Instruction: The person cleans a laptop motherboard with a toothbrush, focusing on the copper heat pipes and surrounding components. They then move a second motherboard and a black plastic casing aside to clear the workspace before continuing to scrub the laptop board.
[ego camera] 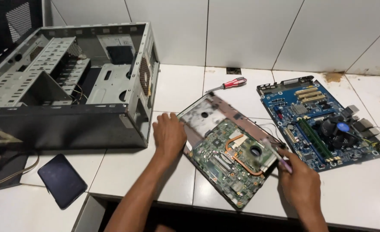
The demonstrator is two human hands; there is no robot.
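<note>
An opened laptop base point(207, 114) lies tilted on the white tiled counter, its green circuit board point(230, 165) with a copper heat pipe exposed. My left hand point(169, 134) rests on the base's left edge, fingers curled over it. My right hand point(301, 182) sits at the board's right corner and grips a thin screwdriver with a pale purple handle point(277, 154), its tip pointing at the board near the round fan opening.
A blue desktop motherboard point(321, 120) lies to the right. A red-handled screwdriver point(228, 84) lies behind the laptop. An empty grey computer case point(69, 81) stands at the left, with a dark tablet point(62, 180) before it. The counter's front edge runs below my arms.
</note>
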